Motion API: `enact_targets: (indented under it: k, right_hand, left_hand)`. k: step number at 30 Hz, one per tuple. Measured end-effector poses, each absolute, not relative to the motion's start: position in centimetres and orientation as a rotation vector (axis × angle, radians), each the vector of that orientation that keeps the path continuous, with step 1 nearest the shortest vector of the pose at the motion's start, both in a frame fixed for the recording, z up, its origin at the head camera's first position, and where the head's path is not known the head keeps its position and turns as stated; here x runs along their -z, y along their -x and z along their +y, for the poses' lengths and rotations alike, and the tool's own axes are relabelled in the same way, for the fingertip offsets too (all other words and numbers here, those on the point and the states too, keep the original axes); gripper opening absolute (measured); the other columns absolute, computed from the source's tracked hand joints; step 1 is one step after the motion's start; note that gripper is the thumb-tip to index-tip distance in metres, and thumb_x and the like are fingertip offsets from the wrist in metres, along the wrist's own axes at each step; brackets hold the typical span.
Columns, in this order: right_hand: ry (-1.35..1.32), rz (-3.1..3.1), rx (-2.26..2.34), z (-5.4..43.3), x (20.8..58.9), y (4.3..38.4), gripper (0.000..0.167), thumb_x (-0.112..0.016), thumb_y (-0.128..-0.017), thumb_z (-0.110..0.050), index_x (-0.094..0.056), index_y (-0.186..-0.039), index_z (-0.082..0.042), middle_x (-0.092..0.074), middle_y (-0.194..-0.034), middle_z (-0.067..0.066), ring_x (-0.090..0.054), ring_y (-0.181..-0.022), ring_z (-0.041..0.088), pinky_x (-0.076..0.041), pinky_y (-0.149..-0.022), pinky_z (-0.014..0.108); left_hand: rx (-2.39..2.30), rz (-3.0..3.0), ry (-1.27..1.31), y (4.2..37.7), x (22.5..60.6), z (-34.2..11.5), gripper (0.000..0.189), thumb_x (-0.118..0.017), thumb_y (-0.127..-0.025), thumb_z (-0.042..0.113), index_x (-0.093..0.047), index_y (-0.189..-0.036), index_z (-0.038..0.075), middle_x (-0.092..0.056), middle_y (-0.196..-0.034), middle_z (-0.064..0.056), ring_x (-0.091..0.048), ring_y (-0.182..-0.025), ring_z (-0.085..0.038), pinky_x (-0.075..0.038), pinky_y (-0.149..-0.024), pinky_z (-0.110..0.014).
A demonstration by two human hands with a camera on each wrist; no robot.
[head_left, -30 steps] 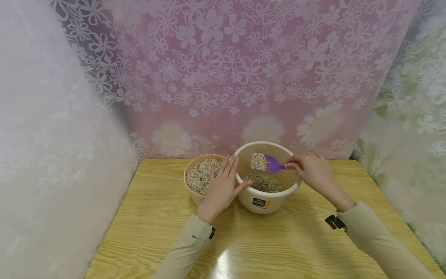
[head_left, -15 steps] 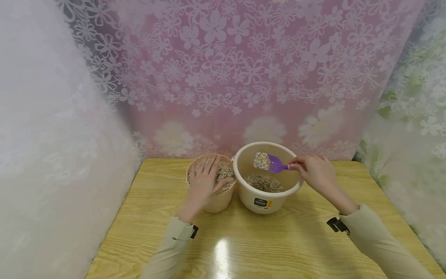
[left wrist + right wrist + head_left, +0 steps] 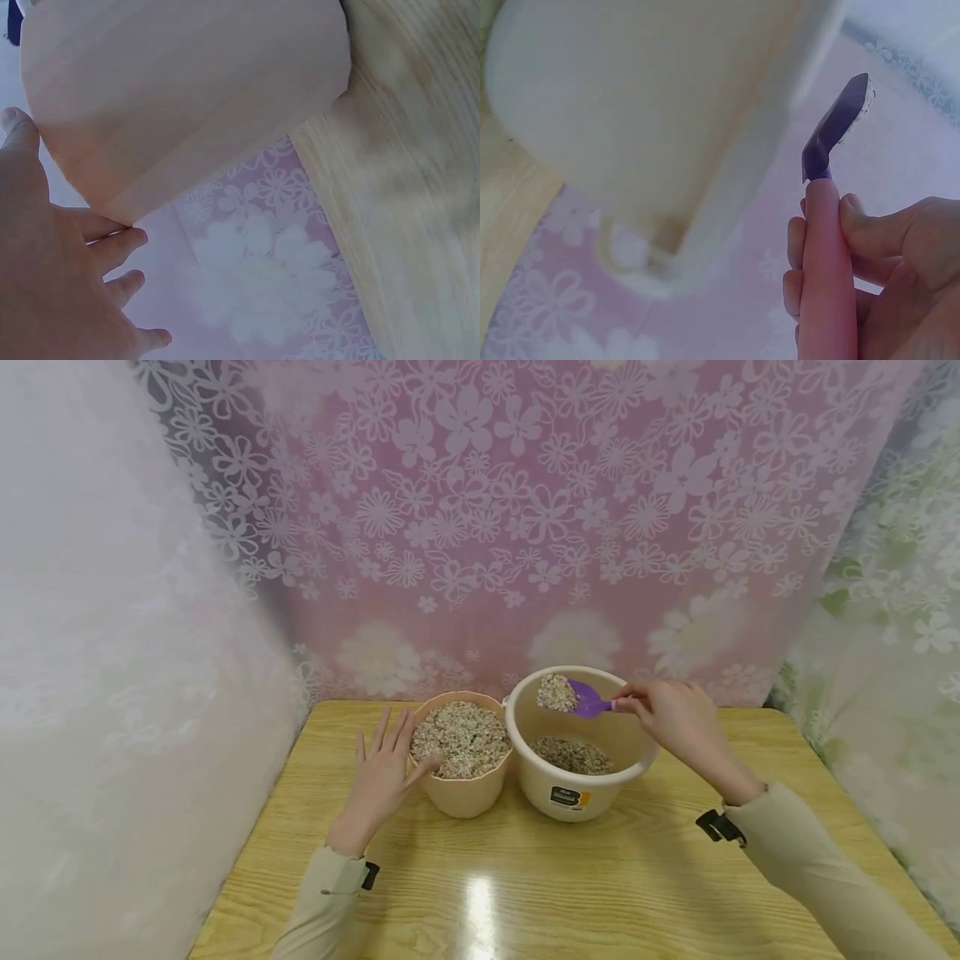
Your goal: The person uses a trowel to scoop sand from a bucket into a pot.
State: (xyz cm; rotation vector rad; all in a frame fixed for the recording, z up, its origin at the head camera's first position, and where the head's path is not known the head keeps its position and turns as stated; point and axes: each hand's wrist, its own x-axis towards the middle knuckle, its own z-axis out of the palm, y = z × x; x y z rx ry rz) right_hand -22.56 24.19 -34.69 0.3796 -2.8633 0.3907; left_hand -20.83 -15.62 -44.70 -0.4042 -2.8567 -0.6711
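Note:
My right hand (image 3: 678, 718) grips the pink handle (image 3: 828, 270) of a small shovel with a purple blade (image 3: 588, 700). A heap of pale grain (image 3: 557, 693) lies on that blade, held over the white bucket (image 3: 573, 806). Darker grainy material (image 3: 572, 756) covers the bottom of the bucket. To its left stands a peach scalloped pot (image 3: 463, 800), filled near the rim with pale speckled grain (image 3: 461, 739). My left hand (image 3: 378, 777) is spread at the pot's left side, thumb over the near rim; in the left wrist view its fingers are straight beside the pot wall (image 3: 187, 97).
Both containers stand side by side near the back of a wooden table (image 3: 480, 868), their rims close together. A pink flowered curtain (image 3: 487, 527) hangs right behind them. Pale sheets (image 3: 135, 652) flank the table on both sides. The bucket has a dark label (image 3: 566, 797).
My left hand has moved left from between the two rims, across the pot's grain, to the pot's left side. The loaded shovel stays over the bucket, slightly higher now.

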Motion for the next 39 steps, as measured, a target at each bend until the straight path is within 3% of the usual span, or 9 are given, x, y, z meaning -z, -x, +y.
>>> enact_targets:
  k: [5, 10, 17, 22, 27, 29, 33, 36, 39]
  right_hand:
    - [-0.409, -2.907, -0.407, 21.9, 33.6, 23.4, 0.022, -0.066, -0.1, -0.028, -0.078, -0.109, -0.012, -0.074, -0.085, 0.004, -0.06, -0.069, 0.02, -0.046, -0.072, 0.045]
    - [-0.45, -2.911, -0.388, 19.5, 33.3, 24.1, 0.02, -0.067, -0.099, -0.028, -0.078, -0.106, -0.014, -0.074, -0.082, 0.002, -0.063, -0.072, 0.022, -0.046, -0.085, 0.053]
    - [-0.523, -2.91, -0.327, 16.1, 33.5, 25.1, 0.019, -0.064, -0.102, -0.024, -0.079, -0.107, -0.014, -0.077, -0.092, 0.005, -0.069, -0.085, 0.029, -0.043, -0.098, 0.057]
    - [-0.608, -2.866, -0.116, 13.6, 33.5, 25.3, 0.018, -0.071, -0.095, -0.031, -0.078, -0.103, -0.017, -0.076, -0.095, 0.001, -0.066, -0.091, 0.027, -0.045, -0.087, 0.044]
    - [-0.703, -2.689, 0.214, 11.5, 33.5, 24.9, 0.01, -0.076, -0.092, -0.028, -0.079, -0.094, -0.019, -0.07, -0.085, 0.001, -0.058, -0.079, 0.02, -0.04, -0.075, 0.033]
    - [-0.727, -2.594, 0.311, 10.9, 33.3, 24.7, 0.007, -0.076, -0.092, -0.02, -0.077, -0.086, -0.017, -0.066, -0.081, 0.002, -0.053, -0.077, 0.021, -0.04, -0.076, 0.033]
    - [-0.776, -2.376, 0.451, 10.3, 32.9, 24.8, 0.024, -0.069, -0.09, 0.003, -0.065, -0.071, -0.012, -0.062, -0.08, 0.007, -0.052, -0.081, 0.025, -0.042, -0.084, 0.035]
    - [-0.805, -2.228, 0.514, 10.0, 32.4, 25.2, 0.027, -0.065, -0.088, 0.008, -0.058, -0.068, -0.009, -0.064, -0.083, 0.01, -0.055, -0.086, 0.027, -0.044, -0.089, 0.036]
    - [-0.8, -2.145, 0.52, 9.7, 32.0, 25.7, 0.031, -0.064, -0.09, 0.008, -0.054, -0.066, -0.008, -0.064, -0.082, 0.01, -0.055, -0.084, 0.027, -0.045, -0.085, 0.035]
  left_hand:
    - [0.656, -2.866, 0.399, 20.6, 45.0, -15.8, 0.088, -0.052, -0.1, 0.059, -0.015, -0.163, 0.01, -0.015, -0.168, -0.01, -0.002, -0.157, -0.032, 0.004, -0.12, -0.067]
    - [0.67, -2.862, 0.399, 20.6, 45.2, -15.5, 0.088, -0.053, -0.1, 0.059, -0.018, -0.163, 0.008, -0.017, -0.168, -0.01, -0.003, -0.156, -0.031, 0.002, -0.12, -0.068]
    - [0.688, -2.861, 0.397, 20.7, 45.3, -15.3, 0.088, -0.052, -0.1, 0.059, -0.013, -0.163, 0.01, -0.014, -0.168, -0.008, -0.001, -0.156, -0.029, 0.004, -0.121, -0.067]
    - [0.707, -2.862, 0.393, 20.7, 45.3, -15.4, 0.088, -0.053, -0.1, 0.059, -0.016, -0.163, 0.008, -0.014, -0.168, -0.008, -0.003, -0.157, -0.032, 0.006, -0.12, -0.066]
    - [0.696, -2.85, 0.391, 20.7, 45.4, -15.5, 0.087, -0.054, -0.1, 0.058, -0.021, -0.162, 0.006, -0.016, -0.167, -0.009, -0.006, -0.156, -0.034, 0.005, -0.12, -0.067]
    - [0.693, -2.847, 0.391, 20.7, 45.5, -15.5, 0.087, -0.054, -0.1, 0.058, -0.022, -0.162, 0.006, -0.017, -0.167, -0.009, -0.004, -0.157, -0.032, 0.005, -0.12, -0.067]
    - [0.701, -2.846, 0.394, 20.8, 45.5, -15.7, 0.088, -0.053, -0.1, 0.058, -0.02, -0.162, 0.006, -0.016, -0.168, -0.009, -0.002, -0.157, -0.03, 0.005, -0.12, -0.067]
    - [0.706, -2.847, 0.389, 20.8, 45.6, -15.8, 0.088, -0.052, -0.099, 0.06, -0.02, -0.162, 0.007, -0.016, -0.168, -0.008, -0.002, -0.157, -0.029, 0.006, -0.12, -0.068]
    - [0.709, -2.849, 0.38, 20.8, 45.7, -15.9, 0.088, -0.052, -0.099, 0.06, -0.019, -0.163, 0.008, -0.016, -0.168, -0.008, -0.001, -0.157, -0.028, 0.005, -0.12, -0.067]
